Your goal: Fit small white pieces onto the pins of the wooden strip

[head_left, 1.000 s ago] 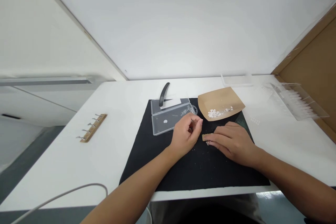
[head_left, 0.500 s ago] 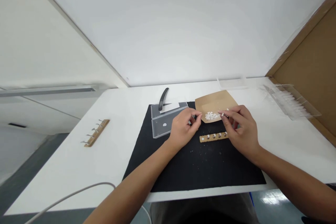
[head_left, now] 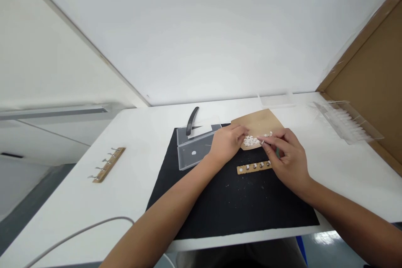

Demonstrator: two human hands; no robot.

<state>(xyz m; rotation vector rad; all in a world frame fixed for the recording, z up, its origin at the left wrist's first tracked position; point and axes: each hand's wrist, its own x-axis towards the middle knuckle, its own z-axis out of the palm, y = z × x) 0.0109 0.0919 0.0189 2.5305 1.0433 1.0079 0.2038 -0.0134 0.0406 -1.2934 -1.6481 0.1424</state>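
My left hand (head_left: 228, 141) is closed, fingers bent together over the near left part of a brown paper sheet (head_left: 259, 121); its fingertips are at a pile of small white pieces (head_left: 251, 141), and anything in them is hidden. Just to the right, my right hand (head_left: 287, 155) pinches a small white piece (head_left: 262, 143) between thumb and fingers. Below the hands lies a wooden strip (head_left: 241, 171) carrying a row of small metal pegs, some with white bits on top; my right hand covers its right end.
A black mat (head_left: 238, 213) lies under the work. To the left are an open clear plastic case (head_left: 191, 155) and a black curved nail file (head_left: 192, 120). Farther left stands a wooden strip with metal pegs (head_left: 109, 165). Clear trays with pointed pieces (head_left: 347, 121) sit at right.
My left hand has moved right and slightly up, its fingertips now at the white pile. The right hand stays near the paper's edge, its pinch slightly lower.
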